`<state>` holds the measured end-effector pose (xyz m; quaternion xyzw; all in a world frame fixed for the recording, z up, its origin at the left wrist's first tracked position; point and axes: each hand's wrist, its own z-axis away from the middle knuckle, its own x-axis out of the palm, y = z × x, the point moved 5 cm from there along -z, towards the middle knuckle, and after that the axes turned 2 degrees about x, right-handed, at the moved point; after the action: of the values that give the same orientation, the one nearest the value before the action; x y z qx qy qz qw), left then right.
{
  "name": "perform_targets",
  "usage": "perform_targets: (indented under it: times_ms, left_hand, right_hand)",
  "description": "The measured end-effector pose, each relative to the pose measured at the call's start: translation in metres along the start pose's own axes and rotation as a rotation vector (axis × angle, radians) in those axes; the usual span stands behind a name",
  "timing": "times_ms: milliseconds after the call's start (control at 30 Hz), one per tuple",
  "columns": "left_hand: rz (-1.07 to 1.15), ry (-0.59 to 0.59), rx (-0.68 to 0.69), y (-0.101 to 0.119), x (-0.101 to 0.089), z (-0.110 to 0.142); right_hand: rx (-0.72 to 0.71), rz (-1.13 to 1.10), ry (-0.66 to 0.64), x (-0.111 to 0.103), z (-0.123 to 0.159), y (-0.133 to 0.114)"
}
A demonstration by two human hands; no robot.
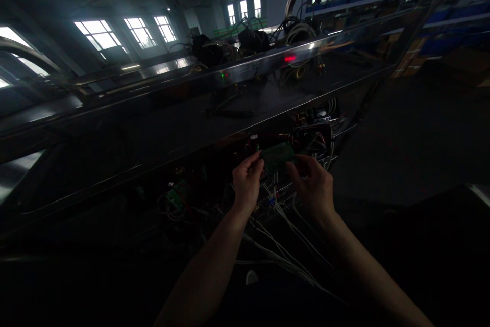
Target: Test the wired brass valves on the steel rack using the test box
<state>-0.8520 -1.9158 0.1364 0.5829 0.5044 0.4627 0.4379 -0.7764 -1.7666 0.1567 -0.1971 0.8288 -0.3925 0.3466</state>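
Observation:
Between my two hands is a green circuit board [277,156], held up in front of the dark metal frame. My left hand [248,178] pinches its left edge between thumb and fingers. At its right edge, my right hand [314,184] closes on the board with thumb and fingertips. Below the board hang several pale wires [281,220], running down to the lower right; where they attach is too dark to tell. Another green circuit board [176,197] with wires sits lower left of my left hand.
A metal shelf edge [229,135] crosses at an angle just above my hands. Black housings with wiring [317,138] are at the right. On the upper level lie bundled cables [300,33] and a red lit display [290,58]. Cardboard boxes [411,56] stand at the back right.

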Motion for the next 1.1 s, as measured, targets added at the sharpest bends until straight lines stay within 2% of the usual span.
perform_targets:
  times_ms: [567,733,833,900,1000,1033,1100]
  left_hand:
    - [0.006,-0.005,-0.008,0.0,0.0,0.0]
    - [0.024,0.012,-0.021,-0.001,0.0,0.0]
    - [0.04,0.011,-0.029,-0.003,0.001,-0.002]
    - [0.041,0.013,-0.039,-0.004,0.0,-0.003]
    - [0.044,0.044,-0.074,-0.005,-0.005,0.001]
    - [0.026,0.052,-0.071,-0.005,-0.007,0.005]
    - [-0.073,0.056,0.004,-0.001,-0.013,0.015]
  right_hand:
    - [0.008,-0.025,-0.016,0.001,0.0,-0.001]
    - [0.079,-0.11,-0.022,-0.004,0.004,0.005]
    - [0.204,-0.095,0.023,-0.003,0.003,0.031]
    - [0.376,-0.149,-0.078,0.01,0.003,0.054]
    - [0.658,-0.502,-0.374,0.047,0.011,0.074]
    - [0.714,-0.647,-0.428,0.058,0.014,0.074]
    - [0.77,-0.862,-0.433,0.077,0.016,0.07]
